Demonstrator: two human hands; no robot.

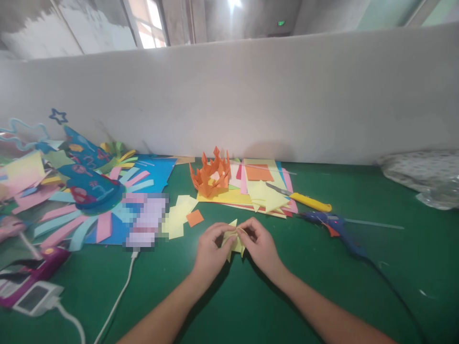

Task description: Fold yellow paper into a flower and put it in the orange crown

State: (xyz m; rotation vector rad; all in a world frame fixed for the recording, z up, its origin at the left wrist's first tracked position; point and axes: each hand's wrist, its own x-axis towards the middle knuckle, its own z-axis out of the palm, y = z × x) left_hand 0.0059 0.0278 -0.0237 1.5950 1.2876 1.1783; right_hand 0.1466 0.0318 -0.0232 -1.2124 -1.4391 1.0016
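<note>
Both hands meet over the green table, pinching a small folded piece of pale yellow paper [237,245]. My left hand [214,244] grips its left side, thumb and fingers closed on it. On the right side, my right hand [259,243] pinches the paper near its top. Pointed corners of the paper stick out above and below the fingers; its middle is partly covered. Just beyond stands an orange folded-paper crown [211,179]. A small orange paper square [195,218] and several pale yellow paper pieces [178,217] lie to the left of my hands.
Stacked colored sheets [244,197] lie behind my hands, with a yellow-handled cutter [311,201] at their right. A blue glue gun [339,229] trails a cable. Blue cone hats [93,186] with paper strips, a white cable [124,286] and a power bank [38,297] occupy the left.
</note>
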